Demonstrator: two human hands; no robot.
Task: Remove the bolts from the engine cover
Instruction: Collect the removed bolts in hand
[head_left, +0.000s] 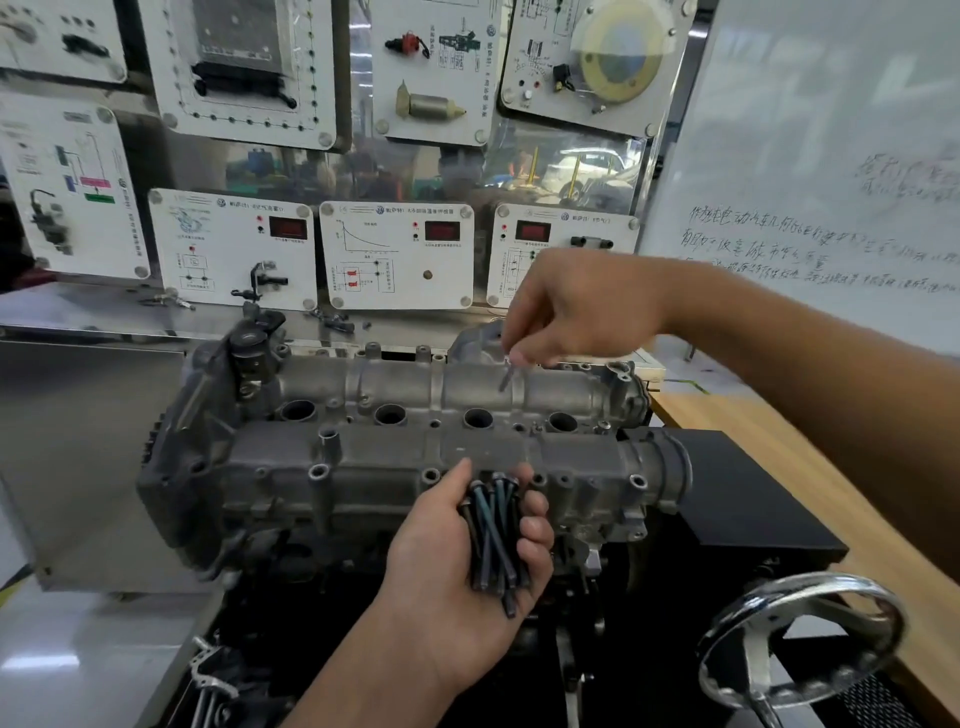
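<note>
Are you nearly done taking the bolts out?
Quite far along. The left hand holds a bunch of removed bolts. The right hand pinches one more bolt above the engine cover. Near-edge holes look empty; whether any bolts remain, I cannot tell.

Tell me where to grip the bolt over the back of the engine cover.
Pinch the bolt at its upper end, coming from above, as the right hand does: the thin shank hangs tilted down toward the engine cover, so the top looks like the reachable part.
</note>
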